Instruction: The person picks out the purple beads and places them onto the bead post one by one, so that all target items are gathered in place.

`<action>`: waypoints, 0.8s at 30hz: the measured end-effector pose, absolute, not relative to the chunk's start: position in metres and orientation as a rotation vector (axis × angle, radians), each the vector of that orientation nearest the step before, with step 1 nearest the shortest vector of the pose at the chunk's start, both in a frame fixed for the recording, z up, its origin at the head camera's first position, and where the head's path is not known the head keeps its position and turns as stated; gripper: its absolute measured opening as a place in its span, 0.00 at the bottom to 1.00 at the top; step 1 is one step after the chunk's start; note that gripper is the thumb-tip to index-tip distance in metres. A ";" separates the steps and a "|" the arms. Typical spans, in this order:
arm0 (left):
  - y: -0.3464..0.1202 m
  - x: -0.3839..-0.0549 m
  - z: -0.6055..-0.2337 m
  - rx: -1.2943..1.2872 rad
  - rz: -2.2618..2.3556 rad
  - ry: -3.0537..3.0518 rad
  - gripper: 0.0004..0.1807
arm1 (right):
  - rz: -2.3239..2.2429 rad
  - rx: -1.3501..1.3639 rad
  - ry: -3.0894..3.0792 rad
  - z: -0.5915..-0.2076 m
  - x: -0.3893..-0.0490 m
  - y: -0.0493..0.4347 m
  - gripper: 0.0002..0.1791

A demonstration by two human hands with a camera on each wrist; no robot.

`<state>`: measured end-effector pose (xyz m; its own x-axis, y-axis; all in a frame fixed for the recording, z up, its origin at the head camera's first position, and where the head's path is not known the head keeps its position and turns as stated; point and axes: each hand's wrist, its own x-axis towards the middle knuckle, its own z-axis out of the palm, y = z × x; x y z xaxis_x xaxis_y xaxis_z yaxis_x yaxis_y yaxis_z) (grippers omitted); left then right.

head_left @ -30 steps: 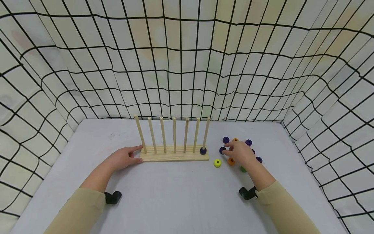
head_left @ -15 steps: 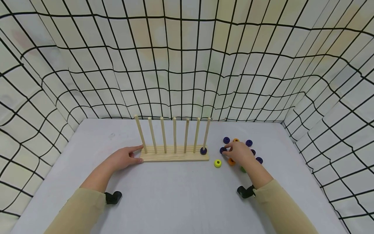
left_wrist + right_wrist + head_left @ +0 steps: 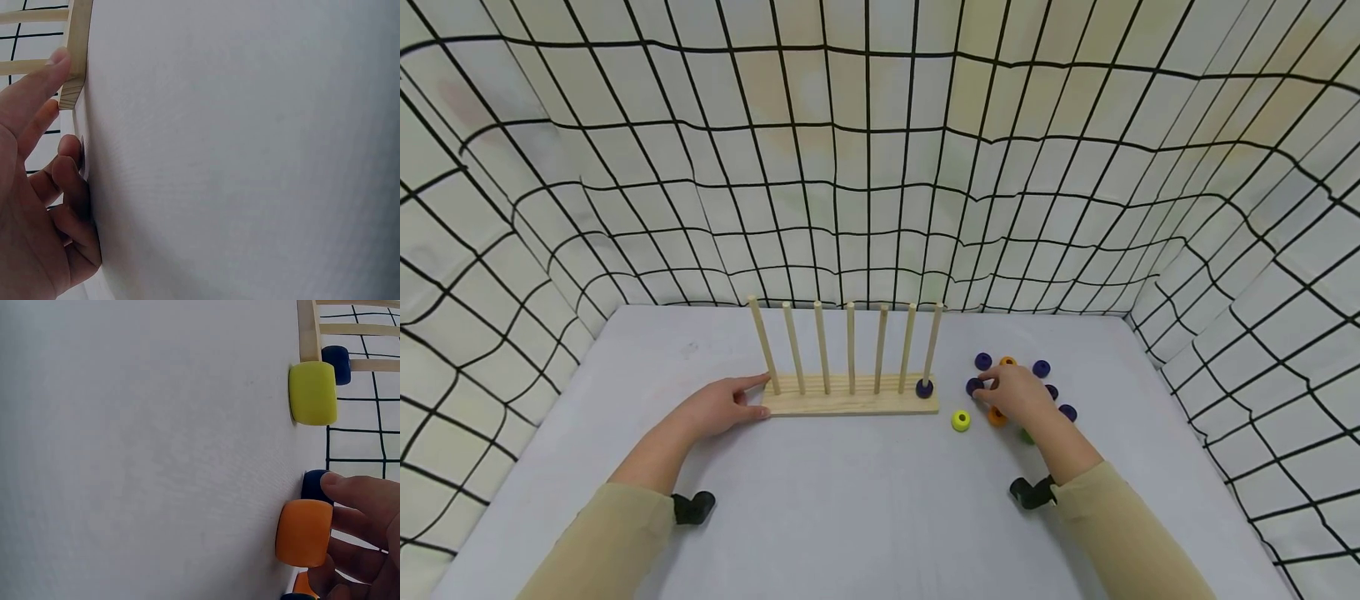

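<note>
A wooden peg rack [image 3: 850, 403] with a row of upright dowels stands on the white table. One dark blue bead [image 3: 924, 388] sits at the foot of its rightmost dowel. My left hand [image 3: 718, 407] grips the rack's left end, thumb at the front corner and index finger at the back. The other left fingers are curled beside the board in the left wrist view. To the right of the rack, my right hand [image 3: 1018, 393] pinches another dark blue bead [image 3: 974, 387] on the table, its thumb showing on that bead in the right wrist view.
A yellow bead [image 3: 960, 421] lies between the rack and the right hand. Around that hand are an orange bead [image 3: 996, 417], a green bead [image 3: 1027, 436] partly hidden by the wrist, and several dark blue beads. Black netting [image 3: 865, 183] over white walls surrounds the table's back and sides.
My right wrist has shifted slightly left while the fingers stay at the same dark blue bead. The left hand and the rack hold their place.
</note>
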<state>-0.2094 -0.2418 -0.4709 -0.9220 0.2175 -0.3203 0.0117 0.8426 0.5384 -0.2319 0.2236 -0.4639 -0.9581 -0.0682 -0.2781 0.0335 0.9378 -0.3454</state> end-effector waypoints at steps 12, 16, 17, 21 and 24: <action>-0.241 -0.208 -0.471 0.145 0.772 2.644 0.41 | -0.538 0.003 2.857 -0.463 -0.229 0.226 0.27; -0.241 -0.208 -0.471 0.154 0.769 2.648 0.41 | -0.555 0.013 2.872 -0.460 -0.229 0.226 0.28; -0.241 -0.208 -0.471 0.156 0.770 2.648 0.41 | -0.561 0.024 2.876 -0.460 -0.229 0.226 0.28; -0.242 -0.209 -0.472 0.166 0.764 2.652 0.41 | -0.581 0.033 2.883 -0.457 -0.229 0.225 0.28; -0.243 -0.210 -0.473 0.174 0.760 2.654 0.41 | -0.586 0.031 2.887 -0.456 -0.229 0.224 0.29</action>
